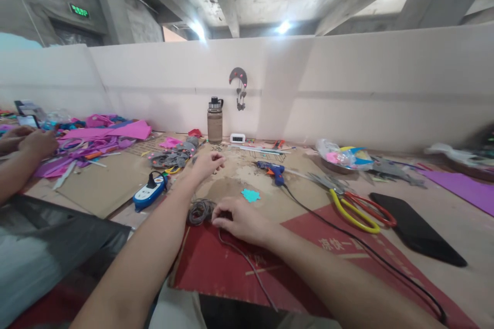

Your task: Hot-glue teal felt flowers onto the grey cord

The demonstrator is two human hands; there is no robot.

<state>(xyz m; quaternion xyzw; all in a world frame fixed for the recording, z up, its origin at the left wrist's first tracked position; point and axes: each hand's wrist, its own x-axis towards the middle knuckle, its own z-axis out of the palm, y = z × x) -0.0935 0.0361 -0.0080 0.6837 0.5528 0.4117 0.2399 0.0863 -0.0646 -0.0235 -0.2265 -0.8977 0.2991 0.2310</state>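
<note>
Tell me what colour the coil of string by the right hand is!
The coil of string is grey, seen in the head view.

On the tabletop point(443, 208), a translucent brownish bottle point(215, 128) is standing before the pale partition point(162, 72), and a small white clock point(237, 138) is sitting just beside it. A blue-and-white power strip point(148, 195) is holding a black plug point(152, 181). A flat black device point(417, 229) is lying rightward; an exit sign point(80, 11) is glowing green.
</note>
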